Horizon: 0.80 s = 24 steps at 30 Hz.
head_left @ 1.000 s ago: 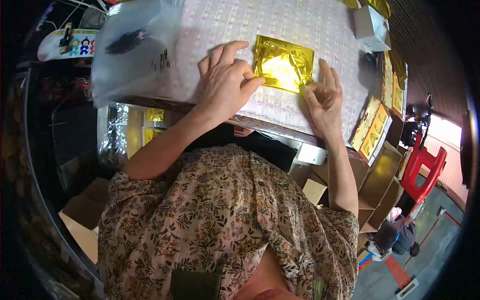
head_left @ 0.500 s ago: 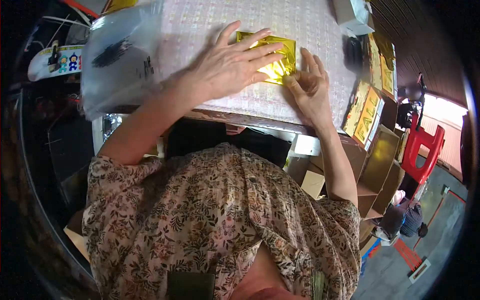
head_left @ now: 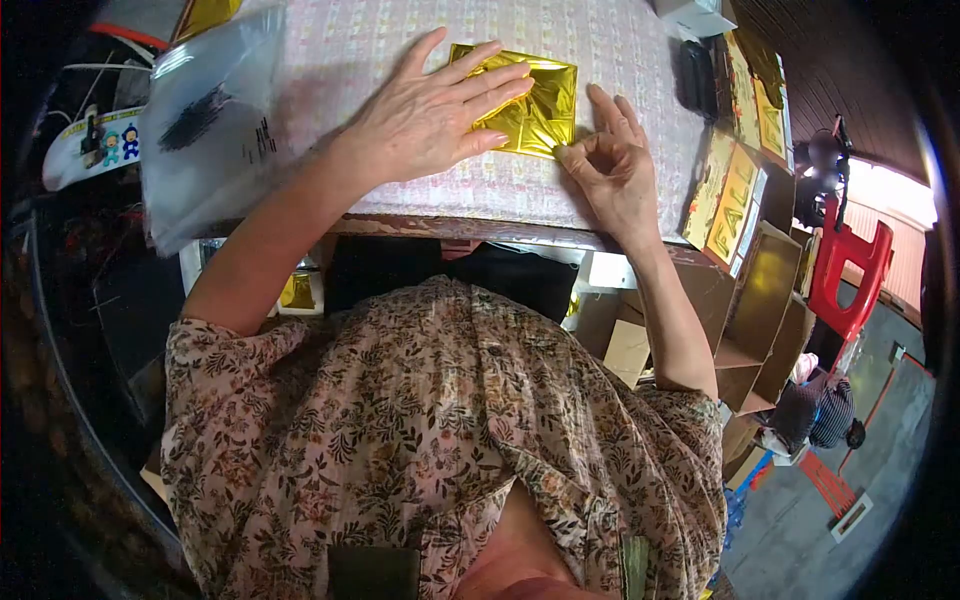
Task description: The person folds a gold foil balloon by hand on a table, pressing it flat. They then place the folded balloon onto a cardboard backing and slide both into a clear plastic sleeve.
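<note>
Under your left hand point(head_left: 430, 115), spread open and flat, the gold foil sheet point(head_left: 540, 110) lies on the desk point(head_left: 630, 60). Your right hand point(head_left: 612, 172) pinches its near corner. It looks light, thin, crinkly and slippery, so grip it by the edges.

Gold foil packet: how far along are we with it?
Done: the gold foil packet lies flat on the tablecloth. In hand: the left hand presses it, the right hand pinches its near corner. Left: it looks wrinkled and sits apart from the gold boxes.
</note>
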Motion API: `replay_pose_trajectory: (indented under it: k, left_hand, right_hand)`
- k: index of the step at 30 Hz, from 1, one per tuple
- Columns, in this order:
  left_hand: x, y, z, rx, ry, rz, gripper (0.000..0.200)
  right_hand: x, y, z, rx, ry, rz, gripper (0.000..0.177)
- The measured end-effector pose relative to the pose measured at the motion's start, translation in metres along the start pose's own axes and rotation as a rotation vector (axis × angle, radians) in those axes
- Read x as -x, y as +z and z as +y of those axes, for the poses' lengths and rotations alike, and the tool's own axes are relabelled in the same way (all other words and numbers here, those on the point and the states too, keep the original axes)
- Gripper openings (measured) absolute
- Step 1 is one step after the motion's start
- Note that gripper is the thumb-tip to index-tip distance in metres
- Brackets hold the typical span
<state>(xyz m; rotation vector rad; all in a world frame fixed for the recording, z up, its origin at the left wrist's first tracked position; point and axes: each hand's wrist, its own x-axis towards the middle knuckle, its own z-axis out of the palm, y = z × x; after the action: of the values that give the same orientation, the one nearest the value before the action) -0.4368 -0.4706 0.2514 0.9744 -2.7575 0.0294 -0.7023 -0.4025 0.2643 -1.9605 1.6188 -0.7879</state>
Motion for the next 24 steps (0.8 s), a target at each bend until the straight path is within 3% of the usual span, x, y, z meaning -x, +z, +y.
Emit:
replay_pose_trajectory:
  k: [3,5,6,9,15,17,22,24]
  left_hand:
    - [-0.002,-0.001,-0.001,-0.037,-0.007,-0.042,0.061]
    - [0.000,0.004,-0.003,-0.005,0.019,-0.013,0.064]
    - [0.000,0.004,-0.003,-0.009,0.016,-0.012,0.064]
    - [-0.002,0.001,-0.003,-0.003,-0.006,-0.016,0.068]
    - [0.001,-0.001,-0.009,0.266,-0.113,-0.055,0.087]
    - [0.005,-0.006,-0.015,0.316,-0.231,0.076,0.092]
    - [0.028,-0.006,-0.020,0.325,-0.343,0.182,0.083]
    - [0.029,-0.004,-0.015,0.297,-0.345,0.231,0.066]
  right_hand:
    - [0.000,-0.002,-0.014,0.193,-0.039,-0.030,0.024]
    - [0.000,0.009,-0.029,0.580,-0.240,0.070,0.049]
    - [0.001,0.018,-0.033,0.606,-0.316,0.080,0.067]
    - [0.003,0.039,-0.041,0.520,-0.304,-0.057,0.078]
    - [0.004,0.037,-0.042,0.576,-0.266,-0.205,0.085]
    - [0.005,0.038,-0.042,0.573,-0.256,-0.209,0.085]
    - [0.007,0.041,-0.040,0.523,-0.228,-0.210,0.086]
    - [0.007,0.040,-0.039,0.487,-0.225,-0.204,0.086]
